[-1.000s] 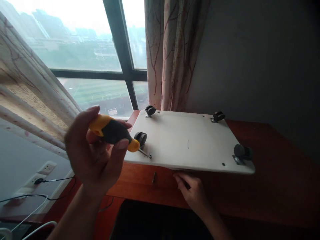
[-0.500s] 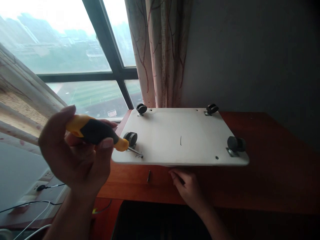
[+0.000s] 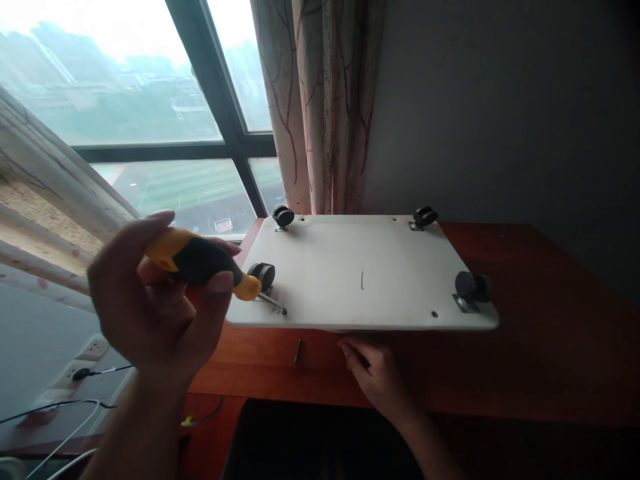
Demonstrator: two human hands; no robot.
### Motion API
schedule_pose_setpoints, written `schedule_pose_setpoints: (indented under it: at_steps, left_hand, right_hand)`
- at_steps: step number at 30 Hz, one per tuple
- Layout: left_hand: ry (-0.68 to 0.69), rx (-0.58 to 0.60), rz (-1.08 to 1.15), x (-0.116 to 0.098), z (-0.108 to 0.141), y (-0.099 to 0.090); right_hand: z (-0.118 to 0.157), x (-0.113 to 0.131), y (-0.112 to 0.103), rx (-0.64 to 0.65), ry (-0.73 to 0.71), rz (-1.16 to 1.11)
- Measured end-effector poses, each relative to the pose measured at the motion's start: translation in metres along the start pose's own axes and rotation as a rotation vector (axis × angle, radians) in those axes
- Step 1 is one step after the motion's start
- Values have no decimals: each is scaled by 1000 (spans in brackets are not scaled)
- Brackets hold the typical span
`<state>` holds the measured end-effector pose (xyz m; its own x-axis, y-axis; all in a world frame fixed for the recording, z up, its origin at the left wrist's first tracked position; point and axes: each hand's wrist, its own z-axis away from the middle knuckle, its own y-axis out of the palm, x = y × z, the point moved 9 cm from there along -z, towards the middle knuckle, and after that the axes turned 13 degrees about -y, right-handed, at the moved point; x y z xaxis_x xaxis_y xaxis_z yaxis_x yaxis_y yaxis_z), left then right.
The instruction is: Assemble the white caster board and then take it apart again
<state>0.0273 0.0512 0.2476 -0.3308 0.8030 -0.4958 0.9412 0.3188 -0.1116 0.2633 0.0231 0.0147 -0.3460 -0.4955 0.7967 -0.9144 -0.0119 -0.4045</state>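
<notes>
My left hand (image 3: pixel 165 300) is wrapped round the yellow and black handle of a screwdriver (image 3: pixel 205 261). Its metal shaft slants down to the right, and the tip meets a small screw head (image 3: pixel 285 311) at the front left of a white board (image 3: pixel 345 267). Low at the board's front edge is my right hand (image 3: pixel 373 370), fingers curled and pinched together; whatever they grip under the edge is hidden. Black swivel casters stand on the board's corners, the front left caster (image 3: pixel 263 275) partly behind the screwdriver. A loose screw (image 3: pixel 299 351) lies on the table in front.
The board rests raised on a reddish wooden table (image 3: pixel 540 320). Another hole (image 3: pixel 434 314) shows beside the front right caster (image 3: pixel 473 290). Behind are a window (image 3: pixel 150 80) and a curtain (image 3: pixel 330 107). Wall sockets with cables (image 3: pixel 80 375) are at lower left.
My left hand and the screwdriver handle have shifted slightly to the right, while the tip stays at the screw. My right hand and the board look unmoved.
</notes>
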Motion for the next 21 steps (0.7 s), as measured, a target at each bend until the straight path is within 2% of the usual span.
schedule_pose_setpoints:
  at_steps: [4, 9, 12, 14, 16, 19, 21]
  left_hand:
    - [-27, 85, 93, 10, -10, 5]
    - [-206, 157, 170, 33, -22, 12]
    - [-161, 160, 184, 31, -30, 16]
    - [-117, 122, 163, 28, -34, 15]
    - [-111, 106, 139, 29, -36, 16]
    - [-122, 156, 162, 31, -36, 23]
    - [-137, 195, 201, 30, -35, 28]
  right_hand:
    - [1, -1, 1, 6, -3, -5]
    - [-1, -1, 3, 9, -8, -1]
    - [-2, 6, -2, -14, -53, 28]
    - [2, 16, -11, -80, -123, 85]
    - [11, 29, -26, -199, -227, 175]
    - [27, 48, -41, -350, -377, 344]
    - [32, 55, -42, -380, -424, 471]
